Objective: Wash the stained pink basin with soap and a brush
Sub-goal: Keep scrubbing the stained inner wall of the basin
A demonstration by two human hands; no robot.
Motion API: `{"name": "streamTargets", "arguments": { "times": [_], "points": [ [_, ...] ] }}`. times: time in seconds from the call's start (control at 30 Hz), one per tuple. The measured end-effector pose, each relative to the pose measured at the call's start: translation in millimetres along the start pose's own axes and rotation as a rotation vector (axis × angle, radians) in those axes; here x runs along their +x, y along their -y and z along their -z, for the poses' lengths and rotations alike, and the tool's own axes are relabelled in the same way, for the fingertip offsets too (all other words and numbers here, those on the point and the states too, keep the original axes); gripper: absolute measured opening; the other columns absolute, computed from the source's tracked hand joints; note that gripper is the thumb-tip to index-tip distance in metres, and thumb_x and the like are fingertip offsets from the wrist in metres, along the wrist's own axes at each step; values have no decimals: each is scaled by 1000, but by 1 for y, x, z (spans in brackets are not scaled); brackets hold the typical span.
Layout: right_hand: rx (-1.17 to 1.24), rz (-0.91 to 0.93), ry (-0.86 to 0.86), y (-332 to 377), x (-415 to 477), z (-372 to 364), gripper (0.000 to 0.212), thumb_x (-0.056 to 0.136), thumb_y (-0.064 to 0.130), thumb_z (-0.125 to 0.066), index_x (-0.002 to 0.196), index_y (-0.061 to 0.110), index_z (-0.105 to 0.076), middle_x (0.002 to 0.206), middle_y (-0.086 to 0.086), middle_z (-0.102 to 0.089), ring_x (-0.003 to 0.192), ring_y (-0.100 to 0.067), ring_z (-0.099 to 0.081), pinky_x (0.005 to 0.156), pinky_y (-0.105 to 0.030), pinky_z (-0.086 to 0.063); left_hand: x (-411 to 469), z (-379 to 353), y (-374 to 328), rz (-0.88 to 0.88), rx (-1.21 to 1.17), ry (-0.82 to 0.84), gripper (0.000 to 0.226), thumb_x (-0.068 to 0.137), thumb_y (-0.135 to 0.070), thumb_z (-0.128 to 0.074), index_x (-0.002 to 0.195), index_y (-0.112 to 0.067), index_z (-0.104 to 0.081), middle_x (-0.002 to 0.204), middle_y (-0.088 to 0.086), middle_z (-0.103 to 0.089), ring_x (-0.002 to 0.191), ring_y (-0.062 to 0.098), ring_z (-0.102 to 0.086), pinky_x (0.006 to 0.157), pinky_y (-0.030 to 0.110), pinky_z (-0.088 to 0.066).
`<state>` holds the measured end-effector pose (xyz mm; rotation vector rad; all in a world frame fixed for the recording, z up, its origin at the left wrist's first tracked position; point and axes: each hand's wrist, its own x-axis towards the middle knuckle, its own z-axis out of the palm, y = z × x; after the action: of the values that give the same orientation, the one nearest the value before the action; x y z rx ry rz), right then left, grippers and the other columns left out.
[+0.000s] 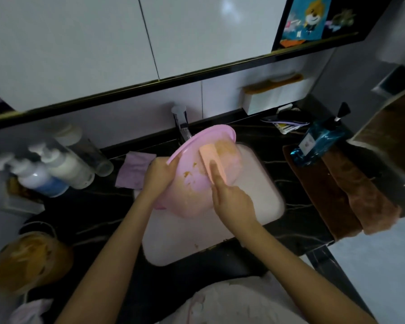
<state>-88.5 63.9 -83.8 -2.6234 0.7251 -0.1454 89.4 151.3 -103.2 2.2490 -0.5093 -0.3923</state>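
The pink basin (192, 183) is tilted on its side over the white sink (262, 197), its inside facing right and smeared with orange-brown stains. My left hand (160, 176) grips its near rim. My right hand (229, 197) presses a flat peach-coloured brush (209, 160) against the stained inside, index finger stretched along its back. The brush's bristles are hidden. The tap (182, 127) stands just behind the basin's upper rim.
Several pump bottles (56, 169) stand at the left on the dark counter, beside a purple cloth (132, 170). A blue soap bottle (318, 143) and brown towels (346, 192) lie at the right. An orange-stained bowl (26, 260) sits at the lower left.
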Motion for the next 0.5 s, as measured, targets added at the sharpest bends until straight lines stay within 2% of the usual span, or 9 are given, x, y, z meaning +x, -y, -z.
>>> {"name": "streamTargets", "arguments": {
  "times": [0.07,0.1,0.17,0.27,0.3,0.37,0.43,0.5],
  "points": [
    [-43,142,8,-16,-19,0,61,99,34,-31,146,29,6,59,3,-42,45,-18,-42,41,-25,-29,1,7,7,3,-46,17,48,94,-43,-45,59,-12,-52,62,2,-55,61,13,-50,55,27,-33],
    [-64,138,-12,-26,-13,3,60,99,32,-31,145,30,8,59,0,-43,47,-21,-47,42,-26,-30,1,9,7,-9,-67,29,47,94,-42,-46,55,-16,-50,59,-2,-53,58,9,-47,56,27,-33],
    [-51,14,-48,-39,15,15,58,102,29,-28,146,31,11,65,-5,-48,57,-26,-55,49,-32,-37,-1,5,2,-52,-46,24,48,94,-42,-45,53,-18,-46,56,-6,-51,55,5,-45,55,27,-33],
    [81,-155,-67,-13,30,11,56,102,33,-25,150,32,3,72,-5,-51,63,-24,-53,57,-32,-37,-3,-3,-8,-64,22,37,49,95,-44,-43,59,-12,-52,56,-5,-51,54,6,-46,50,24,-33],
    [124,-120,-66,-2,20,-1,56,100,37,-22,149,34,5,70,-4,-54,61,-23,-54,56,-32,-40,-3,-2,-7,-57,31,42,50,95,-45,-43,60,-11,-54,57,-4,-53,56,9,-48,50,24,-33],
    [34,91,-29,7,-14,-27,59,95,41,-21,148,35,2,57,-2,-57,47,-21,-55,45,-31,-42,0,2,-6,-53,47,37,48,95,-46,-43,64,-12,-57,63,0,-59,66,16,-54,55,28,-36],
    [-81,206,18,-12,-31,-34,60,90,38,-31,147,29,-16,42,3,-49,31,-16,-46,32,-23,-30,5,6,-4,-55,41,26,43,94,-47,-43,68,-17,-58,74,4,-62,76,20,-57,61,29,-37],
    [-158,224,-91,-30,-20,-26,60,91,36,-34,147,28,-15,41,4,-46,29,-15,-43,32,-23,-27,7,6,-2,-69,37,31,44,94,-48,-43,64,-18,-55,74,5,-61,78,21,-58,64,30,-38]
  ]
}}
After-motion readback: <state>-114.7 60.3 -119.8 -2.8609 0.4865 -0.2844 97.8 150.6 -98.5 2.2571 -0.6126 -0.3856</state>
